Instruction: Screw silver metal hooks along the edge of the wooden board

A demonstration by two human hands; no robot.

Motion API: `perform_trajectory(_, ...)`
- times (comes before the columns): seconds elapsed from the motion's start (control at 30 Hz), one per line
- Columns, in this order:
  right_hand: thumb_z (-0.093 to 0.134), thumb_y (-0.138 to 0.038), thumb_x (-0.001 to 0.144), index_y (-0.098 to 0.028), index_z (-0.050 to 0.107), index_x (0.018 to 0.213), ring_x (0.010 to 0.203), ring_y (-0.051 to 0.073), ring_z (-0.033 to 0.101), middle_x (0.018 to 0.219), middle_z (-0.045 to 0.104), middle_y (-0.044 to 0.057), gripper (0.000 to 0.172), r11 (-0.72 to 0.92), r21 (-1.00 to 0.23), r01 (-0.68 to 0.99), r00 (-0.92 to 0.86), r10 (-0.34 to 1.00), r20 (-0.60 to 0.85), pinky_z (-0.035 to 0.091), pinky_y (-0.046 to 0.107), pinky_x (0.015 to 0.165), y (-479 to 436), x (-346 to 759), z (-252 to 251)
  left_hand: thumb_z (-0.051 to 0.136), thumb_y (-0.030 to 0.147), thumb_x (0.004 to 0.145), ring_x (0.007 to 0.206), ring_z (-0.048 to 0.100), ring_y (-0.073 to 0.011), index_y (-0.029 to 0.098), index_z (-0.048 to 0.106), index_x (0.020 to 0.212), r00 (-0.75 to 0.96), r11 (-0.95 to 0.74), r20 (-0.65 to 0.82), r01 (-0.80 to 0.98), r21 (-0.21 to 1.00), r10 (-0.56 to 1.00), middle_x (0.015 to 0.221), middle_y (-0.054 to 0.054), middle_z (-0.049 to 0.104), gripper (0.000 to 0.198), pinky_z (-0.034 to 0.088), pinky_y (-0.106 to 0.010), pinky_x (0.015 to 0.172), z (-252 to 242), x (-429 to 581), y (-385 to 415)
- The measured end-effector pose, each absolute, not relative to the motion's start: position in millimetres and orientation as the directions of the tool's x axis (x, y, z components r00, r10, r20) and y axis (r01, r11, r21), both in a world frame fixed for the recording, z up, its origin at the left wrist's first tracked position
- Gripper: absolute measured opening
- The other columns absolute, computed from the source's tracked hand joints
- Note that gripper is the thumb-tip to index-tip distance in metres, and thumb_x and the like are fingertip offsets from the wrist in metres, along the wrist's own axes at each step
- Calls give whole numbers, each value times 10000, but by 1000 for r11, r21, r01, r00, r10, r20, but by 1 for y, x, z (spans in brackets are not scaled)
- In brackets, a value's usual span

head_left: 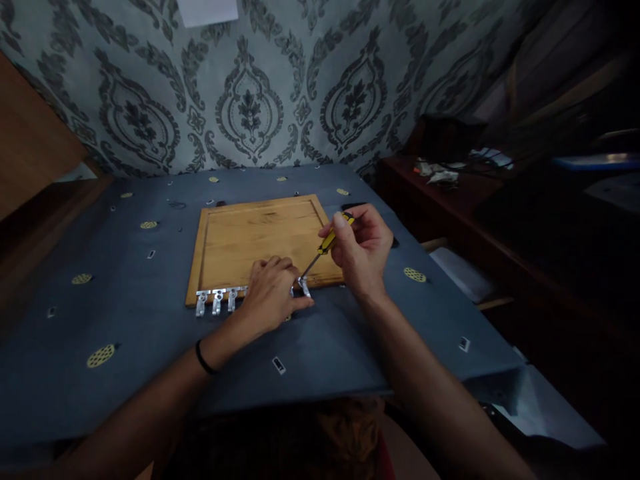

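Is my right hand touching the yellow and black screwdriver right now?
Touching. The head view shows the right hand gripping the screwdriver, thumb pressed against its handle.

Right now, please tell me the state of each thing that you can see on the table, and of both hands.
Board: lying flat on the tablecloth.
Metal clips: in a row along the board's near edge, some hidden; fixed or loose, cannot tell.
Screwdriver: slanted, tip down at the rightmost clip.
Right hand: closed around the screwdriver.
Left hand: over the near edge, covering some clips.
Tablecloth: spread out.
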State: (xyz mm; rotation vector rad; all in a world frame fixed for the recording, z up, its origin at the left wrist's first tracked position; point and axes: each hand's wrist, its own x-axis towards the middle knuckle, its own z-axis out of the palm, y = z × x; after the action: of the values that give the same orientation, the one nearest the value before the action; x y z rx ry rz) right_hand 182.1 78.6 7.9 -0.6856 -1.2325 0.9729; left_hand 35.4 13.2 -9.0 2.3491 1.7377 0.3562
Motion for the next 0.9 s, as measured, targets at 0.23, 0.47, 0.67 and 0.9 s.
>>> perform_trajectory(0.23,809,-609,765,-237,495,807,329,18,335,642,682,-58,489,450,-852,-267,30,888,459,239,169,310,78,179,7,865,482,789,1102,609,-283,178,692,919,287,-297,77,905,304,955,1080,-65,701,373,391,-403,890,-9,35,14)
perform_trajectory(0.47,812,-608,762,-238,510,799,330,30,344,635,684,-53,479,470,-845,-254,45,879,475,231,180,306,79,180,8,861,490,793,1077,618,-274,183,697,917,285,-296,82,907,300,955,1069,-60,709,370,393,-398,882,-8,35,13)
perform_trajectory(0.67,799,-604,781,-234,527,787,349,38,374,611,669,-55,459,495,-839,-228,71,867,492,257,178,329,80,183,9,864,485,790,1075,611,-278,188,702,924,271,-279,67,910,308,960,1036,-56,708,363,391,-403,890,-7,36,13)
perform_trajectory(0.9,788,-614,788,-234,524,798,365,36,367,636,676,-50,463,494,-847,-194,67,868,491,271,185,348,79,183,9,869,481,785,1071,609,-273,194,702,915,278,-291,85,903,316,957,1052,-54,704,357,386,-400,893,-10,35,13)
